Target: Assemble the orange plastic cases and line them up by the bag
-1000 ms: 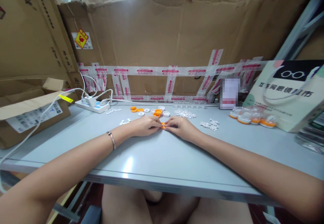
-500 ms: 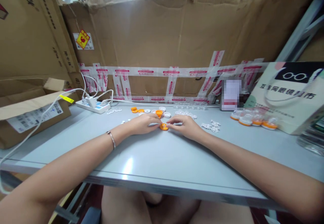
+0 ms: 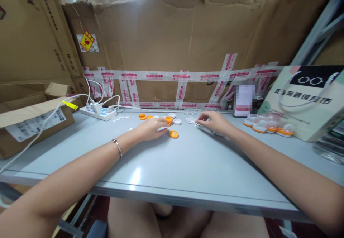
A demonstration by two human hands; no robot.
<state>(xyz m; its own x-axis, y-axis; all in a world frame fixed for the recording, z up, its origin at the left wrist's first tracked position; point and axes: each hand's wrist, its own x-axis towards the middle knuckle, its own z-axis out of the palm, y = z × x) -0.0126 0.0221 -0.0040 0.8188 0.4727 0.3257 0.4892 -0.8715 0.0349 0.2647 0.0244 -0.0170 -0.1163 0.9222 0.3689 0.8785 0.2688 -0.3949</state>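
Note:
A round orange base with a small white piece in its middle lies flat on the grey table. Just left of it is my left hand, fingers stretched out and apart, holding nothing that I can see. Its fingertips are close to an orange ring-shaped part. My right hand reaches to a pile of small white plastic pieces, its thumb and fingertips pinched at the pile's right edge. Whatever is between those fingertips is too small to make out. More white pieces are partly hidden under the right wrist.
White rings and orange parts lie behind my left hand. Clear-domed orange pieces stand at right beside a paper bag and a phone. A power strip and open carton are at left.
My right hand has left the orange base and moved right and back to the white pieces. My left hand has drawn slightly away from the base, which stays in place.

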